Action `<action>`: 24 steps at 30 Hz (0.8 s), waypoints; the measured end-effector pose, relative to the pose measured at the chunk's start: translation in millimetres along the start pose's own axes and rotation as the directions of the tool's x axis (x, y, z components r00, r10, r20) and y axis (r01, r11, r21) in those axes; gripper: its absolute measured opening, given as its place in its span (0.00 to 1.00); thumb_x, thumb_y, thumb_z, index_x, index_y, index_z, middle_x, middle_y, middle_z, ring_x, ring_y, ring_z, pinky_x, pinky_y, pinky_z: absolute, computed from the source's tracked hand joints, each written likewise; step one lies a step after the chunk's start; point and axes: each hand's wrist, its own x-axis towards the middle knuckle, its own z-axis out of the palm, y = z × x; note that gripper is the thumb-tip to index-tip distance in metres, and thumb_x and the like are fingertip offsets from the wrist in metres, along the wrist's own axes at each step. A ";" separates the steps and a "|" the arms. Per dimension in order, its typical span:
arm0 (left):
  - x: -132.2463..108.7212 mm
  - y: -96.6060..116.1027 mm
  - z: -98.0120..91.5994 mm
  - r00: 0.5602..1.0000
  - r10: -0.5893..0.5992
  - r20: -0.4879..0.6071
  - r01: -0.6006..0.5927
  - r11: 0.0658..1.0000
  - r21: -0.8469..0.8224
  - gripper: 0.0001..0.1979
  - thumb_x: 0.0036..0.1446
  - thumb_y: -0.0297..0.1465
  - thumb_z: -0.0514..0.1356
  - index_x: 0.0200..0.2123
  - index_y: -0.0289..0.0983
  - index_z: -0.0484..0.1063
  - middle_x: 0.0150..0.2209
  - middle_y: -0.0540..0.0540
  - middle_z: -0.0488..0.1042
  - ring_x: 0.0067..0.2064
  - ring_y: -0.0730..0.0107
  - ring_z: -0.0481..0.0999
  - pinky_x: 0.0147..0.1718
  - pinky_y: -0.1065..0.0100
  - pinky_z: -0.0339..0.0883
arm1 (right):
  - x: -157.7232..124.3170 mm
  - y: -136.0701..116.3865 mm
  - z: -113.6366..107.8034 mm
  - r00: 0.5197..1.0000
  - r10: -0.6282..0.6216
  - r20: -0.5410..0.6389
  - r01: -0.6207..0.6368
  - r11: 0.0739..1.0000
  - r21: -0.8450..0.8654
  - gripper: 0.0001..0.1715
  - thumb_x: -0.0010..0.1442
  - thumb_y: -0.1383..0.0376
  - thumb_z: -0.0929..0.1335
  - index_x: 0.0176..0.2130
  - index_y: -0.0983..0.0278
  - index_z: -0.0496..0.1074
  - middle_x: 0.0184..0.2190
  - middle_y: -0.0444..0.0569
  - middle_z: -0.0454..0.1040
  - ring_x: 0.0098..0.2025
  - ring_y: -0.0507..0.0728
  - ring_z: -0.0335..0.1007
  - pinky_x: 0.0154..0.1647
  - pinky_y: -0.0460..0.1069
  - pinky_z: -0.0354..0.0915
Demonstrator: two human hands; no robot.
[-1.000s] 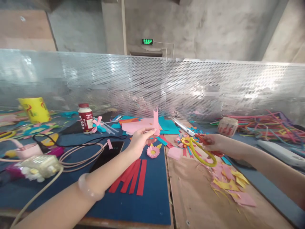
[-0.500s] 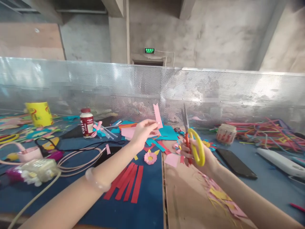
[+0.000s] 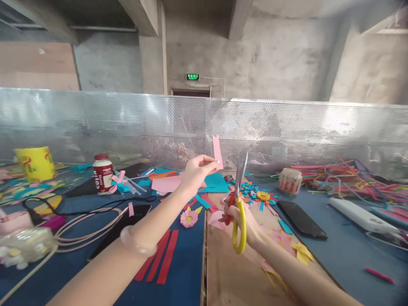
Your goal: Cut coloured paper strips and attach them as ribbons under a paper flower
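Between thumb and fingers, my left hand (image 3: 198, 172) pinches the lower end of a pink paper strip (image 3: 217, 149), which stands upright with a notched top. My right hand (image 3: 237, 214) is closed on scissors (image 3: 239, 204) with one yellow and one red handle. Their blades point up, slightly parted, to the right of the strip and apart from it. Below my left hand a pink paper flower (image 3: 189, 217) with yellow leaves lies on the blue mat. Red strips (image 3: 167, 257) lie nearer to me, partly hidden by my left forearm.
A bottle (image 3: 103, 174) and a yellow container (image 3: 36, 164) stand at the left, near coiled cables (image 3: 83, 229). At the right are a dark phone (image 3: 301, 219), a clear jar (image 3: 290, 181), a white tool (image 3: 363, 215) and colourful stems (image 3: 344, 180). Behind runs a perforated metal screen (image 3: 143, 127).
The view has shifted right and tilted up. The scissors have turned in my right hand, their blades now leaning right and more parted. My left hand still holds the pink strip, now more upright.
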 end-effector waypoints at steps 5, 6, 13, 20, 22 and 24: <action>-2.0 -2.6 5.9 1.000 -0.022 0.021 0.022 1.000 0.020 0.06 0.46 0.31 0.64 0.28 0.36 0.72 0.31 0.45 0.76 0.39 0.62 0.77 0.39 0.62 0.70 | -3.4 1.8 1.7 0.996 -0.043 -0.072 0.020 0.954 -0.300 0.05 0.51 0.65 0.60 0.32 0.62 0.56 0.22 0.38 0.57 0.23 0.50 0.59 0.24 0.47 0.59; -3.2 -3.0 6.7 0.999 -0.019 0.029 0.019 1.000 0.012 0.06 0.45 0.31 0.65 0.28 0.35 0.72 0.30 0.45 0.76 0.38 0.63 0.77 0.39 0.62 0.70 | -4.6 1.6 2.3 0.996 -0.061 -0.060 0.038 0.944 -0.328 0.05 0.51 0.65 0.60 0.32 0.62 0.56 0.22 0.38 0.58 0.23 0.50 0.59 0.24 0.47 0.58; -11.5 1.5 9.9 0.997 -0.023 0.075 0.024 0.999 -0.025 0.07 0.45 0.31 0.65 0.28 0.34 0.72 0.31 0.44 0.77 0.35 0.66 0.77 0.41 0.61 0.70 | -10.1 -3.7 4.8 0.990 -0.130 -0.050 0.092 0.878 -0.470 0.04 0.50 0.66 0.59 0.30 0.62 0.56 0.23 0.39 0.59 0.26 0.51 0.57 0.27 0.47 0.55; -13.3 2.8 9.5 0.998 -0.021 0.059 0.019 0.999 0.047 0.07 0.45 0.32 0.65 0.28 0.34 0.73 0.30 0.45 0.77 0.34 0.65 0.77 0.37 0.63 0.70 | -10.8 -2.7 5.3 0.990 -0.129 -0.061 0.086 0.880 -0.467 0.03 0.48 0.67 0.59 0.28 0.62 0.56 0.21 0.39 0.59 0.25 0.51 0.56 0.25 0.47 0.54; -13.3 2.0 9.2 0.998 -0.017 0.066 0.014 0.999 0.043 0.08 0.45 0.32 0.65 0.28 0.34 0.73 0.29 0.45 0.76 0.35 0.66 0.77 0.39 0.62 0.70 | -10.5 -2.4 5.0 0.990 -0.130 -0.060 0.087 0.879 -0.469 0.03 0.48 0.67 0.59 0.28 0.62 0.56 0.21 0.39 0.59 0.24 0.51 0.57 0.25 0.47 0.54; -13.8 2.2 9.3 0.997 -0.018 0.070 0.015 0.999 0.042 0.08 0.45 0.32 0.65 0.28 0.34 0.73 0.30 0.45 0.76 0.35 0.65 0.76 0.39 0.62 0.70 | -10.9 -4.2 5.2 0.990 -0.128 -0.057 0.086 0.881 -0.466 0.03 0.48 0.67 0.59 0.28 0.62 0.56 0.21 0.39 0.59 0.24 0.51 0.57 0.25 0.47 0.55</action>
